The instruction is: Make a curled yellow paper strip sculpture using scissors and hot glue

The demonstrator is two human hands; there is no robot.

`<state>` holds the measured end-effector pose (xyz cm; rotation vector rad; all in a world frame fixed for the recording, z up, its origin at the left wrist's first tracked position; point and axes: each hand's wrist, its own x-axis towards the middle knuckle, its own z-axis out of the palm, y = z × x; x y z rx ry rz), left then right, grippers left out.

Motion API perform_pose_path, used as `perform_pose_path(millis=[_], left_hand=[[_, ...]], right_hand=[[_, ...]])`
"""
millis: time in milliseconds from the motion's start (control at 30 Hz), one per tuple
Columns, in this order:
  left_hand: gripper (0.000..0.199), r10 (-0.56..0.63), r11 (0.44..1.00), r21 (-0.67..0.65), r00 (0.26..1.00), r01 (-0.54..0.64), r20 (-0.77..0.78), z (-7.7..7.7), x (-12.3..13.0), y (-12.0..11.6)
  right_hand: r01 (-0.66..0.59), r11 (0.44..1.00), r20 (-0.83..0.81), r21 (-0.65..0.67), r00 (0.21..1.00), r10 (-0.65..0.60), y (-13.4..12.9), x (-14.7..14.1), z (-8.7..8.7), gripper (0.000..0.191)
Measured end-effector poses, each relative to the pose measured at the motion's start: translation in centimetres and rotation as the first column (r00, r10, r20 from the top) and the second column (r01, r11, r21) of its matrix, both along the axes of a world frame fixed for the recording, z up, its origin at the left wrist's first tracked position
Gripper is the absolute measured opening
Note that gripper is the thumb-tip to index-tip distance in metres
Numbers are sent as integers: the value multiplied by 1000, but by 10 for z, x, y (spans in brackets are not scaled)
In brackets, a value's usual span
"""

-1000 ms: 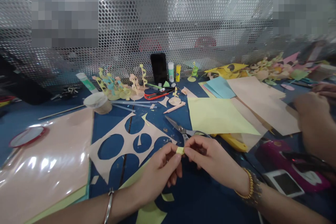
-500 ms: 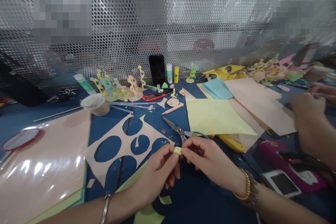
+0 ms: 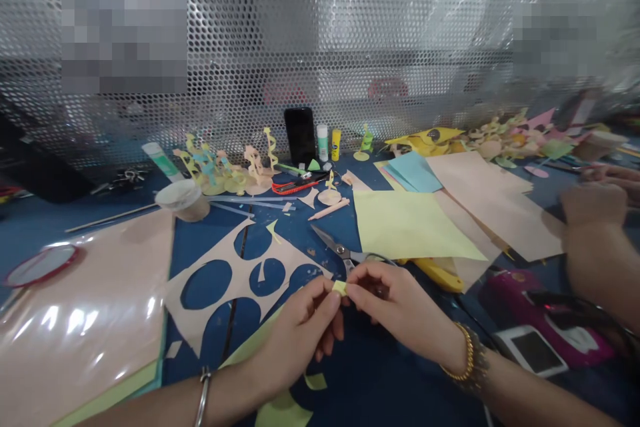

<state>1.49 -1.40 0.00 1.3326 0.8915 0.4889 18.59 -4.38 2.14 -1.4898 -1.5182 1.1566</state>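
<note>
Where left hand, right hand meet, yellow paper scrap pinched.

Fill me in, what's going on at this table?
The person's left hand and right hand pinch a small scrap of yellow paper between them. Just beyond lie steel scissors, a peach paper sheet with round holes cut out, and a pale yellow paper sheet. At the right edge, another person's hand is over the table, apart from this work.
</note>
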Motion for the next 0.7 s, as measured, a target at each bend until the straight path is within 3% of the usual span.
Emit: perform_pose_path(millis=[533,700], left_hand=[[29,6,999,-44,999,-5,36,-4,-3,0],[23,64,998,-33,986,-59,157,-5,-2,0]], right_hand=[[5,1000,-14,-29,1000,-5,1,4,0,17],[-7,998,-35,-55,999,5,0,4,1,17]])
